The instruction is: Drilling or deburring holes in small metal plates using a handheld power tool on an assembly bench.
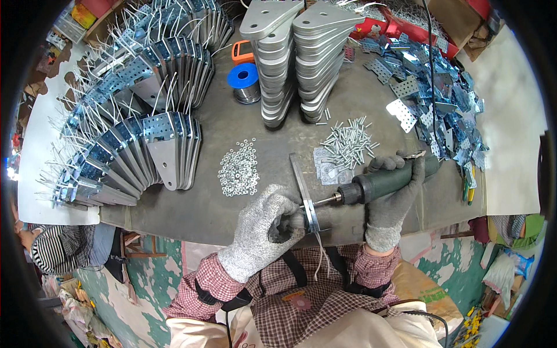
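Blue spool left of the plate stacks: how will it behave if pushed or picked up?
The blue spool stands on end, so a low push would probably slide it. Its round flange suggests it could roll if knocked over. The wound silvery wire looks metallic, so it may feel heavy for its size.

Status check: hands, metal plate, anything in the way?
Left hand gripping metal plate. Right hand on electric screwdriver, bit at plate. Screw pile beyond screwdriver, off its line.
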A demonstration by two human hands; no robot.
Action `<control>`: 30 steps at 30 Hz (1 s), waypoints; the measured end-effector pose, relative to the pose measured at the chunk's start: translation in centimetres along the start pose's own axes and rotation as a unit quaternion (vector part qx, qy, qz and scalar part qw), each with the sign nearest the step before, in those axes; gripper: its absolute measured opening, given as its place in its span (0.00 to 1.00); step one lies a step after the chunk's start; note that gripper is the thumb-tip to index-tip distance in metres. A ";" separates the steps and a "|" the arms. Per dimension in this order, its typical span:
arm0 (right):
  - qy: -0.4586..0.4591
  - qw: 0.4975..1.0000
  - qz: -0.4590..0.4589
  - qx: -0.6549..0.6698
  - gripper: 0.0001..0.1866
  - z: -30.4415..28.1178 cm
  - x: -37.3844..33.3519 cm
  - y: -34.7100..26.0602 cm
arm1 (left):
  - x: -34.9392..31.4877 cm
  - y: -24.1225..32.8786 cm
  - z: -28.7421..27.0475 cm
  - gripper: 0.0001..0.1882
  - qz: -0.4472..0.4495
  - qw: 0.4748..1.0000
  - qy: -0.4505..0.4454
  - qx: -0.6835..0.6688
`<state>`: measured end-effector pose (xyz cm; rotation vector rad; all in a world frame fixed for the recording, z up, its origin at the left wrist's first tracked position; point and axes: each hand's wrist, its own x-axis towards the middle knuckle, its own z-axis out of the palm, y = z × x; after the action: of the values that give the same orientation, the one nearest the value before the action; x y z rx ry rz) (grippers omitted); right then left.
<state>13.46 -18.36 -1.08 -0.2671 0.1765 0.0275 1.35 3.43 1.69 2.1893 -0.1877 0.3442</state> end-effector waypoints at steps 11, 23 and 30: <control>-0.008 1.000 -0.006 0.011 0.18 -0.1 0.0 0.1 | 0.6 1.0 0.3 0.14 0.009 0.999 0.003 0.039; -0.025 0.998 0.012 0.050 0.19 -0.7 0.2 -0.2 | -0.7 0.0 1.1 0.43 0.043 0.999 -0.015 0.028; -0.026 0.999 0.008 0.044 0.19 -0.3 -0.1 -0.1 | -1.2 0.1 1.6 0.42 0.054 0.998 0.012 0.029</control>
<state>13.37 -18.52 -1.29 -0.1771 0.1286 0.0424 0.46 2.13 0.49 2.2370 -0.2865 0.4400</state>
